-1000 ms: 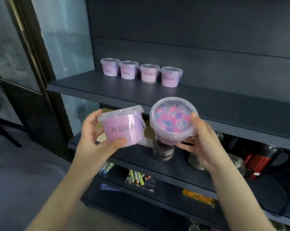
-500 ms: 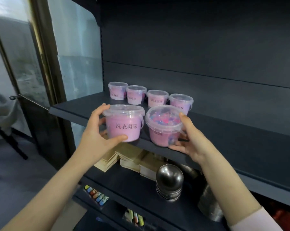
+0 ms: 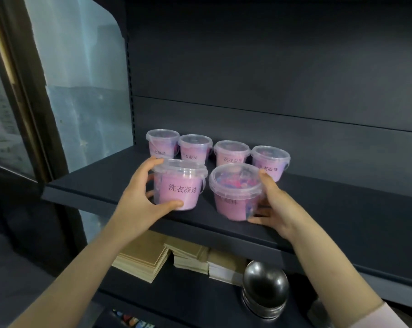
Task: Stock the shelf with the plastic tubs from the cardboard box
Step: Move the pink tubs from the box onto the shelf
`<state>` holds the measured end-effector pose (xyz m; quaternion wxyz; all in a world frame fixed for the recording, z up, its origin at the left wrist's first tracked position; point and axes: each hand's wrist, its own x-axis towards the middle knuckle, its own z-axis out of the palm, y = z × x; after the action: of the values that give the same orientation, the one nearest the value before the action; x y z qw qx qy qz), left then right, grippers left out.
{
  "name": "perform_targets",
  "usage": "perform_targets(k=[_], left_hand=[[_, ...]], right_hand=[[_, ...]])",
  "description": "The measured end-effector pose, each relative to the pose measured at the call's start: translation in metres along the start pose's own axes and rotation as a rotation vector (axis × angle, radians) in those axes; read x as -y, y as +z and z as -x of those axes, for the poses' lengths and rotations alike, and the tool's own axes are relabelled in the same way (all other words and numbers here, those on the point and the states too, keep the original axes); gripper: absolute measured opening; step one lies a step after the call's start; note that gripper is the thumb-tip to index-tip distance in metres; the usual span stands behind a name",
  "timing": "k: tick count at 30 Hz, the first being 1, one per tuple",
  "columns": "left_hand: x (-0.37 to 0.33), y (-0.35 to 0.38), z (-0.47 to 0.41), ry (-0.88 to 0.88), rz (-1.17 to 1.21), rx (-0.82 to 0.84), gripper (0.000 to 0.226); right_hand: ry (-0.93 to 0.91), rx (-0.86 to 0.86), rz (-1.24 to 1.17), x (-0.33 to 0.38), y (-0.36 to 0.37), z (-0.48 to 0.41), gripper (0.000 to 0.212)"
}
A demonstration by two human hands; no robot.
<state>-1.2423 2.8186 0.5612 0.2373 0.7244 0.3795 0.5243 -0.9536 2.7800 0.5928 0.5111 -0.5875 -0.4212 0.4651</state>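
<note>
- Now, at the front of a dark grey metal shelf [image 3: 105, 183], a person sets down two clear-lidded plastic tubs filled with pink laundry beads, one in each hand.
- Left hand [image 3: 138, 197]: curled about the left-hand pink tub [image 3: 180, 185], thumb low across its front, fingers round the far side just under the lid; the printed label faces outward, as a shopper would want it.
- Right hand [image 3: 273, 207]: wrapped round the right side of the right-hand pink tub [image 3: 234, 192], which leans a little toward the camera, its lid showing the coloured beads inside; whether its base is flat on the shelf cannot be told.
- Behind them, a back row of four matching pink tubs [image 3: 218, 150] stands side by side near the rear panel, labels forward, so the pair in hand appears to be starting a second row in front.
- Judging by the empty run of shelf to the right, much stocking remains; the cardboard box is out of view.
- Below, stacks of brown card packets [image 3: 153, 256] and a rounded steel vessel [image 3: 265, 287] occupy the lower shelf.
</note>
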Motion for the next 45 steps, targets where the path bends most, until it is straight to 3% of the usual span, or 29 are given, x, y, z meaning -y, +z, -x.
perform_targets(k=[6,9,10,15,20,24,30,36,45], left_hand=[[0.052,-0.033,-0.048,0.003,0.022,0.149,0.091],[0.075,-0.045,-0.073,0.016,-0.003,0.219,0.092],[0.082,-0.048,-0.081,0.027,-0.025,0.239,0.092],[0.119,-0.054,-0.124,0.036,-0.157,0.32,0.091],[0.127,-0.059,-0.157,0.074,-0.232,0.415,0.086],[0.118,-0.06,-0.173,0.185,-0.194,0.413,0.048],[0.109,-0.043,-0.182,0.263,-0.361,0.32,0.061],[0.13,-0.059,-0.183,0.277,-0.213,0.362,0.041],[0.132,-0.052,-0.182,0.244,-0.184,0.307,0.048]], right_hand=[[-0.096,0.104,0.03,0.0,0.042,-0.021,0.047],[-0.103,0.037,0.032,-0.004,0.06,-0.03,0.089],[-0.099,0.005,0.036,-0.004,0.064,-0.033,0.093],[-0.083,-0.141,0.116,0.003,0.08,-0.05,0.044],[-0.123,-0.243,0.105,0.006,0.091,-0.054,0.074],[-0.232,-0.2,0.182,0.001,0.094,-0.052,0.09],[-0.231,-0.27,0.172,0.011,0.097,-0.081,0.083],[-0.285,-0.291,0.218,0.002,0.092,-0.095,0.079],[-0.367,-0.286,0.291,-0.007,0.099,-0.096,0.076]])
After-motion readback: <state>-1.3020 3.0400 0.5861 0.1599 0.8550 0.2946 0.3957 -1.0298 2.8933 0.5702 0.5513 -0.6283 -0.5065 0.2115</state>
